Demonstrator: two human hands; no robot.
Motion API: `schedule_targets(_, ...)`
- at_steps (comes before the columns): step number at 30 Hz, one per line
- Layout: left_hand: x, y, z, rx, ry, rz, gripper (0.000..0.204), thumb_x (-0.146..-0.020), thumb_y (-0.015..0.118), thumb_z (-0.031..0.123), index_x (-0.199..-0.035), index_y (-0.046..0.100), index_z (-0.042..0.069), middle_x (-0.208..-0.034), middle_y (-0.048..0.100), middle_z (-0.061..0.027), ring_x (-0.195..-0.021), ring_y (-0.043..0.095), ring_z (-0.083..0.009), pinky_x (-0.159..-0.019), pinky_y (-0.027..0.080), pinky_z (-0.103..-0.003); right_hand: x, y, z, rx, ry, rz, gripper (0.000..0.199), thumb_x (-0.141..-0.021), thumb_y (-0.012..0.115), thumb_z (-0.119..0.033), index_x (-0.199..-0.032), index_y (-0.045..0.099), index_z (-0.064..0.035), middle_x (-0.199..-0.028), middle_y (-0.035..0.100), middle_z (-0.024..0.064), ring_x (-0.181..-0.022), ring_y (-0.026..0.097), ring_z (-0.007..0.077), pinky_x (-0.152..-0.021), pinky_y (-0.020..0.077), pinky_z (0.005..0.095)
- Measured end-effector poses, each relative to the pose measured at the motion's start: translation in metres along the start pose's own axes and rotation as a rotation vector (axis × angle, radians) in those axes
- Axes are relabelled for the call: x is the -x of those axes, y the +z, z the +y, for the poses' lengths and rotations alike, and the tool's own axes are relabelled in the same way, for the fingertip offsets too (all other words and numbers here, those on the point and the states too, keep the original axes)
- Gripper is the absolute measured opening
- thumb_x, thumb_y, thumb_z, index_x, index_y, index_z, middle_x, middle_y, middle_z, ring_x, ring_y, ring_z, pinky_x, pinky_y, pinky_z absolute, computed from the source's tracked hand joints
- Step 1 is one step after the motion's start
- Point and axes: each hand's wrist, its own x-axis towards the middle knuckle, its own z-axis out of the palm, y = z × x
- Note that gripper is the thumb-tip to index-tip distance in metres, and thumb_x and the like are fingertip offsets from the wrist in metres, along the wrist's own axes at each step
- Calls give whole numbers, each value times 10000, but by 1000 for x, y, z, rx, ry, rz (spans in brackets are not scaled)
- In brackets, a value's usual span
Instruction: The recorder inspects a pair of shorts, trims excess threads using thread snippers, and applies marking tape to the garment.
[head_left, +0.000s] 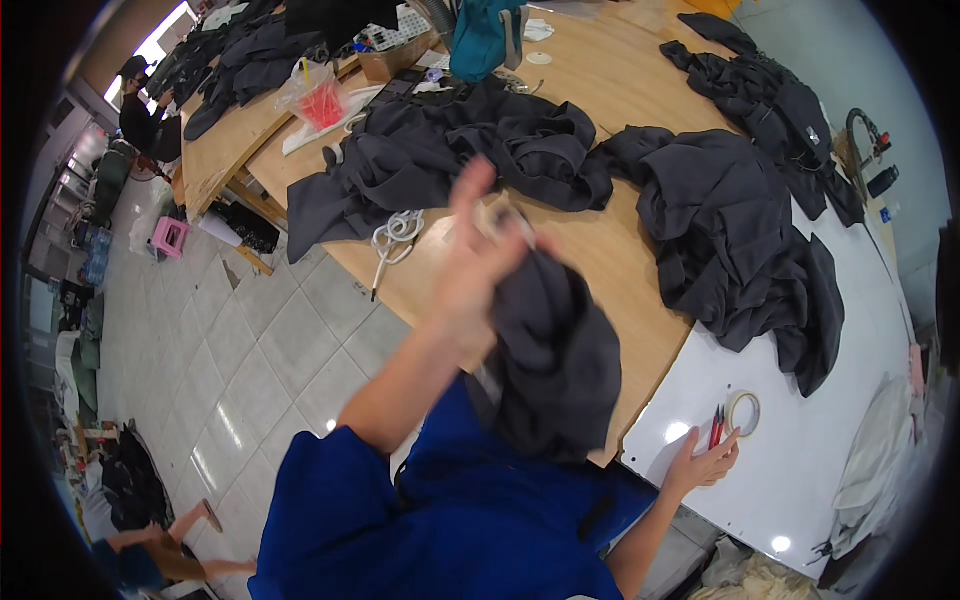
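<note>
My left hand is raised over the table edge in front of me, blurred by motion. One finger points up while the others close at the top of a dark grey cloth piece, which hangs down to my lap. A small pale spot by the fingertips is too smeared to name. Low on the right, my right hand lies at the white tabletop, fingers apart. Its fingertips are beside a roll of tape and a slim red tool with dark tips; whether they touch is unclear.
Dark grey garments lie heaped on the wooden table, including a pile ahead and another at right. A coiled white cord hangs at its edge. A plastic cup and teal bag stand behind. Another person works far left.
</note>
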Motion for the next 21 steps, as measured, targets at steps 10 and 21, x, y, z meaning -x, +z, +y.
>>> schedule_targets(10, -69, 31, 199, -285, 1215, 168, 396, -922, 507, 224, -1199, 326, 7, -987, 603, -189, -893, 594, -249, -895, 463, -353, 0, -1, -6, -24, -28, -58, 653, -807, 618, -340, -1386, 347, -202, -1316, 354, 148, -1191, 351, 347, -984, 230, 490)
schedule_targets(21, -97, -145, 19, -1795, 499, 575, 599, -766, 653, 293, -1323, 435, 256, -1430, 126, -331, -1284, 136, -570, -1015, 139, -630, 0, 0, -7, -34, -40, -81, 623, -792, 620, -276, -1363, 385, -194, -1304, 371, 137, -1152, 370, 327, -966, 255, 472)
